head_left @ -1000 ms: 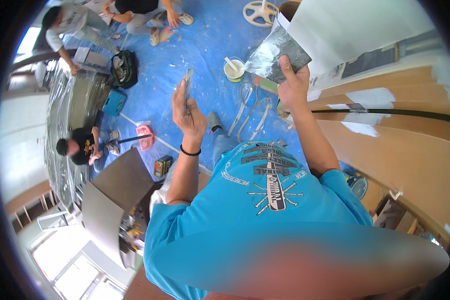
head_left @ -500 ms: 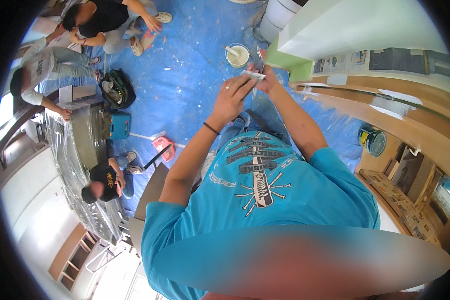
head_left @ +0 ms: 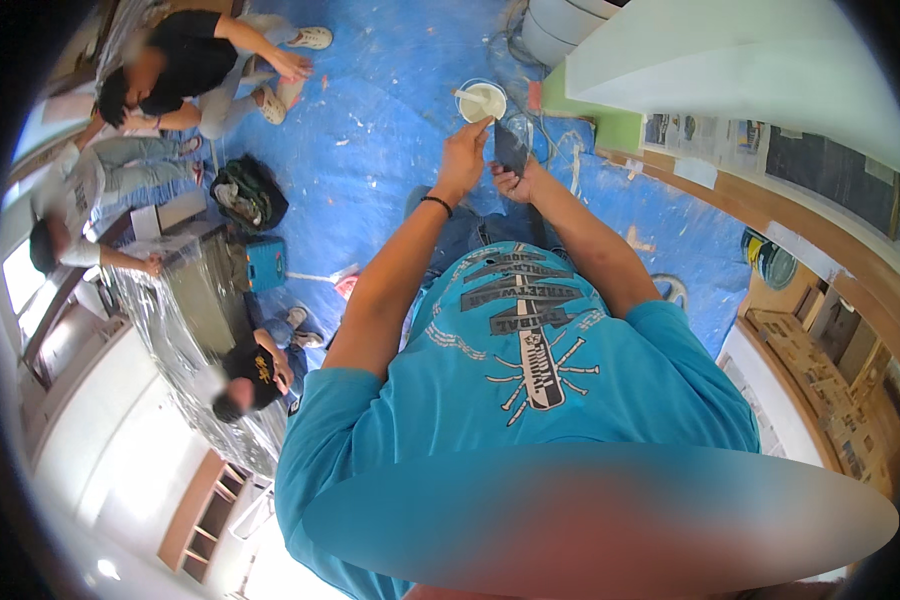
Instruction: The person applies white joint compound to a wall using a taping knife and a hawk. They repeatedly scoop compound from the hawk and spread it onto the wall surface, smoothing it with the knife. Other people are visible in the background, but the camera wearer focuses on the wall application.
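My left hand, with a black band on its wrist, grips a thin putty knife whose tip points at the plate. My right hand holds a dark flat plate from below, right beside the left hand. The knife's edge meets the plate's top; whether they touch I cannot tell. Just beyond both hands, a small white bucket with pale paste and a stick in it stands on the blue floor sheet. My teal shirt fills the lower middle of the view.
Three other people crouch or sit at the left around plastic-wrapped furniture. A black bag and a teal case lie on the sheet. A white and green wall block rises at the upper right, with wooden boards below it.
Both hands came down from a raised, spread position by the white wall and met in front of me over the bucket. The view tilted, bringing the people at the left closer.
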`<state>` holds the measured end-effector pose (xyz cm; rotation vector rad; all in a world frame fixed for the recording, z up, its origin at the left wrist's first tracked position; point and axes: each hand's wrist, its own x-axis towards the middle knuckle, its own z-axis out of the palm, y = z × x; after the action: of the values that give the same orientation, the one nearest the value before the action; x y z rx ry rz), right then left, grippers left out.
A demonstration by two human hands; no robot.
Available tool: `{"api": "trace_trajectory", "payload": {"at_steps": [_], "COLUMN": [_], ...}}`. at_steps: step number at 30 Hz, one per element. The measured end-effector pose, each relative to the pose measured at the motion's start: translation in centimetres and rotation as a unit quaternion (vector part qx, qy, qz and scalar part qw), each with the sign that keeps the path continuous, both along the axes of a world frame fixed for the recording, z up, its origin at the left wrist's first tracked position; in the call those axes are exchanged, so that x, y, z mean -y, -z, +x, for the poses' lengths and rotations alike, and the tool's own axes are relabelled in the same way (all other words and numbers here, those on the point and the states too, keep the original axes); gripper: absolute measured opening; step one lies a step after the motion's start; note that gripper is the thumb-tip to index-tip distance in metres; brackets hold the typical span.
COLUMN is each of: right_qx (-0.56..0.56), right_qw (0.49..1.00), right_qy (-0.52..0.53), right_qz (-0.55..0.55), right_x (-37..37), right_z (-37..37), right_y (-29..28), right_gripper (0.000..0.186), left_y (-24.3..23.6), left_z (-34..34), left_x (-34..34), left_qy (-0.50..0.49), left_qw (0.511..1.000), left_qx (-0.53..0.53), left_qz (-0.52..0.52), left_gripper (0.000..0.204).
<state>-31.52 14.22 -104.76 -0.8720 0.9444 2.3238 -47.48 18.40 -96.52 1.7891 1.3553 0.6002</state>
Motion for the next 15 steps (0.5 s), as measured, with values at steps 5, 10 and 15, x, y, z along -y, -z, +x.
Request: {"api": "trace_trajectory", "payload": {"at_steps": [5,10,15], "right_qx": [0.159,0.305,0.498], "right_qw": [0.986,0.939,0.805], "right_qy": [0.055,0.139,0.274], "right_qz": [-0.020,0.081,0.168], "right_x": [1.0,1.0,1.6], "right_z": [2.2,2.9,-1.9], "right_y": [1.4,-1.3,-8.4], "right_gripper": [0.045,0.048,0.043], "left_y": [4.1,7.3,8.6], "left_z": [-1.2,-3.9,-7.2], "left_x": [-5.0,-10.1,-13.0], "left_qy": [-0.032,-0.044,-0.127], "left_qw": [0.992,0.968,0.904], "left_qx": [-0.023,0.068,0.224], "left_qz": [-0.121,-0.239,-0.342], "left_gripper": [0.033,0.033,0.020]}}
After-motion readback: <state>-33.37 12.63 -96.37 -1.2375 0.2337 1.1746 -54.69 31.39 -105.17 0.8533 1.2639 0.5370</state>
